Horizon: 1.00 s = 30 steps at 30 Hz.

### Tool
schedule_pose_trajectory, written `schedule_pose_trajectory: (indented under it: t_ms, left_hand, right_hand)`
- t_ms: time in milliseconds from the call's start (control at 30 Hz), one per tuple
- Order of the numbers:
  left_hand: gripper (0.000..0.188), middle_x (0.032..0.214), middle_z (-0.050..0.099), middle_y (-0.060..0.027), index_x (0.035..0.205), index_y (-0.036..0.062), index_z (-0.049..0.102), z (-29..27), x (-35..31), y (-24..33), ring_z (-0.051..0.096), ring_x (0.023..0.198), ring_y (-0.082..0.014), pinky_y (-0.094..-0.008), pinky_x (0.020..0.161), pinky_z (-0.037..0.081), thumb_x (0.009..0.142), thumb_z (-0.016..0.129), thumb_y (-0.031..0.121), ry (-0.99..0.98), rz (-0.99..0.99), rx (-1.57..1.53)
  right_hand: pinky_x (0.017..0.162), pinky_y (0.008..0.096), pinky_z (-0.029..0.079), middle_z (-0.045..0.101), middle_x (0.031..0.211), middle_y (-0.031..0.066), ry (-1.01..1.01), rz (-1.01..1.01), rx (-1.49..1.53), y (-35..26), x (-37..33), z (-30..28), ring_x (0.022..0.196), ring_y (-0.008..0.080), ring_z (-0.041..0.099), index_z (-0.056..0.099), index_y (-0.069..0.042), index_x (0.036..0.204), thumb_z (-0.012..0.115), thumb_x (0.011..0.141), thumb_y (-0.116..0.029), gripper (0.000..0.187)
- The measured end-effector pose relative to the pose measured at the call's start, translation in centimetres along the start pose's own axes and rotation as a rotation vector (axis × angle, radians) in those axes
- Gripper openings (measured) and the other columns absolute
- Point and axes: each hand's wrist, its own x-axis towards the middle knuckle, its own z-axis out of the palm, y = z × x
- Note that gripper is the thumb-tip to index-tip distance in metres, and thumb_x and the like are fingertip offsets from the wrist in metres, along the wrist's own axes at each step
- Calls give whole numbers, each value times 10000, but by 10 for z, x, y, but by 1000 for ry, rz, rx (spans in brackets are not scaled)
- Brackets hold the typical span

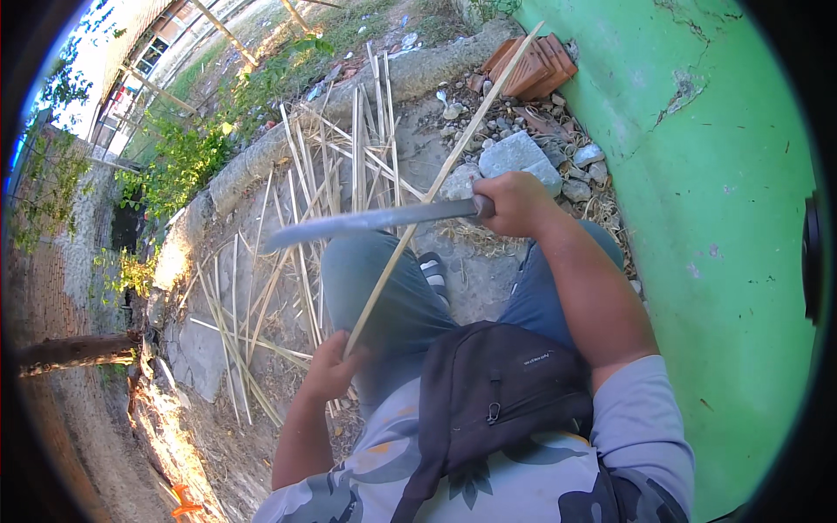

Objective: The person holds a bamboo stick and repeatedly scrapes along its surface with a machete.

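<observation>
My right hand (516, 204) is closed around the handle of a machete (349, 225), whose long blade points left above my knees. Low at the left, my left hand (332, 368) grips the near end of a long, thin, pale strip, likely split bamboo (478, 116). The strip slants up and away to the right, past my knees toward the wall. Its middle crosses the blade in the picture; whether the two touch I cannot tell. Many similar pale strips (357, 152) lie in loose piles on the ground ahead and to the left.
A green wall (706, 200) rises close on my right. Beside it are a pale stone block (520, 160), rubble and stacked reddish tiles (534, 68). A low concrete curb (427, 77) runs beyond the strips. A black bag (501, 397) rests on my lap.
</observation>
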Motion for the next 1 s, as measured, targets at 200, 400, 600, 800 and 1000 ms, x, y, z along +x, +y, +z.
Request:
schedule_pose_trajectory:
  t_ms: [200, 400, 600, 800, 1000]
  left_hand:
    - [265, 969, 676, -86, 1176, 5, 633, 0, -4, 2, 613, 907, -157, -339, 823, 499, 1018, 596, 214, 13, -20, -2]
    - [209, 842, 547, 46, 1112, 39, 614, -10, -22, 15, 482, 745, -48, -250, 665, 424, 1063, 572, 238, 10, 43, -81]
    - [244, 843, 521, 46, 1103, 31, 596, -13, -22, 2, 462, 784, -67, -269, 712, 426, 1075, 557, 271, 4, -46, 45]
    - [259, 810, 527, 23, 1068, 31, 589, -7, -19, 1, 476, 754, -99, -302, 692, 440, 1091, 526, 281, 25, 8, 127]
    - [367, 969, 724, -111, 1213, -14, 646, 6, -25, 32, 677, 862, -180, -350, 759, 528, 993, 645, 280, 64, -146, 270]
  right_hand:
    - [668, 508, 539, 685, 745, 159, 78, 134, 93, 11, 2, 4, 736, 410, 681, 709, -123, 888, 719, 777, -223, 151]
    - [670, 508, 533, 685, 750, 144, 6, 79, -15, 0, -2, 2, 755, 390, 691, 682, -139, 874, 729, 770, -254, 162]
    - [660, 510, 526, 681, 741, 136, -54, 34, -93, -3, 0, 4, 752, 384, 693, 665, -150, 849, 739, 764, -273, 166]
    - [656, 510, 525, 676, 723, 132, 32, 24, 21, -7, -2, -1, 734, 392, 687, 662, -149, 820, 744, 766, -279, 163]
    - [709, 501, 552, 716, 794, 123, -41, 60, -21, -7, -3, 2, 790, 371, 709, 697, -169, 891, 745, 749, -289, 192]
